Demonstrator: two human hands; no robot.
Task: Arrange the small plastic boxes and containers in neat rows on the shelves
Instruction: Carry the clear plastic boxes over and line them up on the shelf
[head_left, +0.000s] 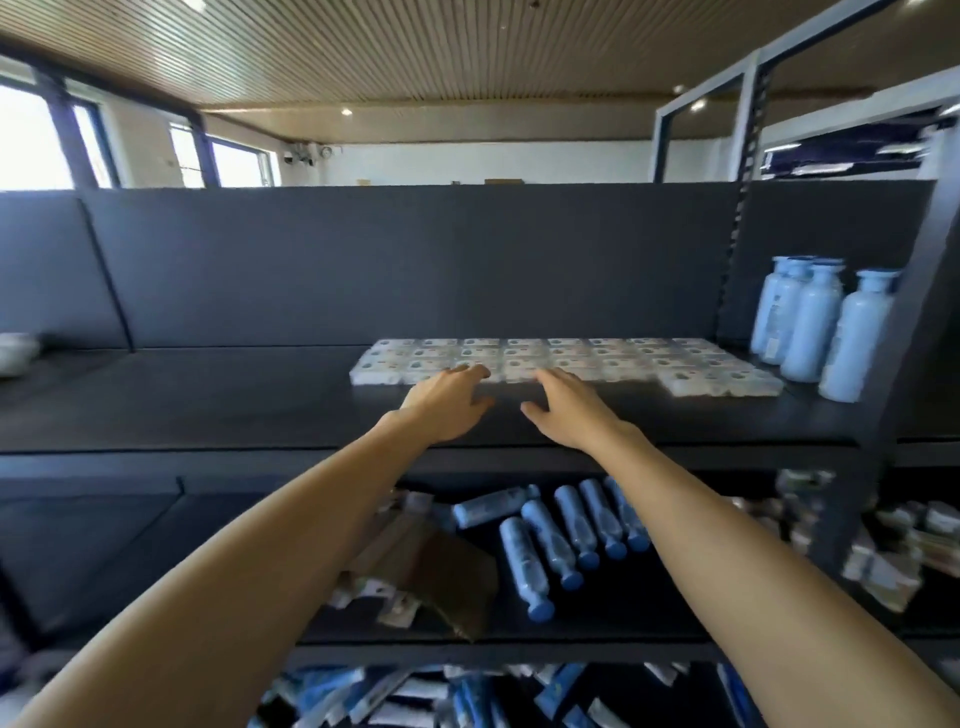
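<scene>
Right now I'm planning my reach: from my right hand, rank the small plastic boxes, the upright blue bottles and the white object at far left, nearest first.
1. Small plastic boxes, at the right hand's fingertips.
2. Upright blue bottles, to the right.
3. White object, far left.

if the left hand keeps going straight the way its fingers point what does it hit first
The left hand points toward the front row of the small plastic boxes on the top shelf. Its fingertips seem to reach that row already, though blur hides actual contact.
</scene>
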